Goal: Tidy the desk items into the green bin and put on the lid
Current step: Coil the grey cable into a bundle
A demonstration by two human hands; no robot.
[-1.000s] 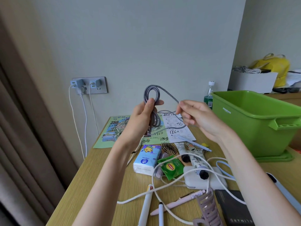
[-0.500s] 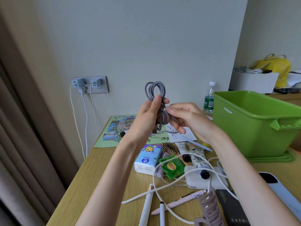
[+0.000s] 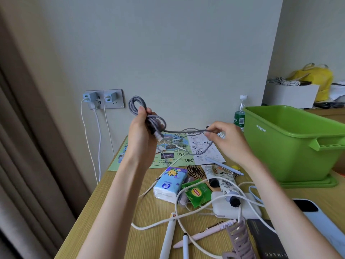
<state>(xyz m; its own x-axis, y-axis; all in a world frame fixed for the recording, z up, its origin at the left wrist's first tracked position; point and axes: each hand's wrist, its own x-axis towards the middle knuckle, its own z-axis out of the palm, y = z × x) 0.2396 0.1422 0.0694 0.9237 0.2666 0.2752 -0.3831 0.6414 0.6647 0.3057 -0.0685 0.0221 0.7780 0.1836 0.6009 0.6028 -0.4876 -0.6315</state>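
Both hands are raised above the surface point(image 3: 115, 212). Left hand point(image 3: 141, 133) is curled tight around a coiled grey braided cable point(image 3: 138, 107), loops sticking up past the fingers. Right hand point(image 3: 226, 139) pinches the cable's loose strand between thumb and fingertips, pulling it sideways. Green bin point(image 3: 291, 144) stands open at right, on its lid point(image 3: 309, 183).

Braided cloth cable point(image 3: 137, 107); glossy plastic bin point(image 3: 291, 146); wood-grain desk point(image 3: 115, 212).

Left hand point(image 3: 141, 135): grips coiled grey braided cable point(image 3: 138, 107), raised above desk point(image 3: 119, 212)
Right hand point(image 3: 226, 139): pinches cable's loose strand
Green bin point(image 3: 291, 146): open, right
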